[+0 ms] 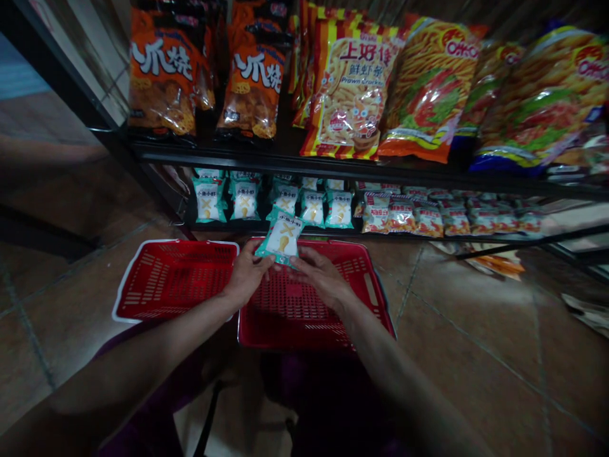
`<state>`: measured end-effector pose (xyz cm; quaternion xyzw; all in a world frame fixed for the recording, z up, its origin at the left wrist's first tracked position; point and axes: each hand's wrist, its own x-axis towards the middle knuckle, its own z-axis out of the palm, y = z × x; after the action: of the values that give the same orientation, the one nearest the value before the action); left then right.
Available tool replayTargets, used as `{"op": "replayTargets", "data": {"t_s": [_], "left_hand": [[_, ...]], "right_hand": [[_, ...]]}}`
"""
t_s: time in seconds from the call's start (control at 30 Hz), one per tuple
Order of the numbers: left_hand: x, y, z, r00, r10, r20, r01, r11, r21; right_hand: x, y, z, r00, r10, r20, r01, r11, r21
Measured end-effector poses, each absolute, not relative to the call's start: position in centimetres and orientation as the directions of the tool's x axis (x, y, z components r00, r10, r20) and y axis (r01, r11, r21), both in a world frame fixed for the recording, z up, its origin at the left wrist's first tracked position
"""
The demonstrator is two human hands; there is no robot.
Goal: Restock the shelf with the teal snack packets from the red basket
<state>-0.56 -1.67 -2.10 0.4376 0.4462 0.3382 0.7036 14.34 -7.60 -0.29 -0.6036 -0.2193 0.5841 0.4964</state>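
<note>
A small teal-and-white snack bag [283,236] is held tilted over the near edge of the lower shelf. My left hand [247,273] pinches its lower left side, fingers closed at the bottom edge. At the lower right corner, my right hand [321,274] grips the same bag with its thumb and fingers. Directly under the hands sits a red plastic basket [314,320] with a perforated bottom. Behind the held bag, matching teal snack bags [246,200] stand in a row on the lower shelf.
A second red basket [166,279] with a white rim stands on the left. Red-and-white snack packets [402,214] fill the lower shelf's right part. Above, the black shelf [285,155] carries orange snack bags [162,73], prawn cracker bags [354,95] and noodle-picture bags [432,89]. Tiled floor [457,355] lies to the right.
</note>
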Motion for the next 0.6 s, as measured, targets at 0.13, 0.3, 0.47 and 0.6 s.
{"op": "replayTargets", "data": {"t_s": [0.13, 0.3, 0.47, 0.6], "left_hand": [[-0.3, -2.3, -1.7, 0.389, 0.852, -0.349, -0.107, 0.418, 0.902], [-0.8, -2.5, -1.3, 0.493, 0.78, -0.386, -0.197, 0.532, 0.823], [-0.7, -1.7, -1.3, 0.541, 0.713, -0.446, -0.312, 0.662, 0.681], [-0.2, -1.5, -2.0, 0.495, 0.709, -0.502, -0.349, 0.691, 0.633]], "right_hand": [[14.1, -8.2, -0.7, 0.257, 0.826, -0.502, -0.423, -0.371, -0.827], [15.0, -8.5, -0.5, 0.283, 0.82, -0.498, -0.454, -0.344, -0.822], [14.9, -8.9, 0.1, 0.211, 0.842, -0.497, -0.383, -0.397, -0.835], [14.5, -8.6, 0.2, 0.223, 0.837, -0.5, -0.365, -0.404, -0.839]]}}
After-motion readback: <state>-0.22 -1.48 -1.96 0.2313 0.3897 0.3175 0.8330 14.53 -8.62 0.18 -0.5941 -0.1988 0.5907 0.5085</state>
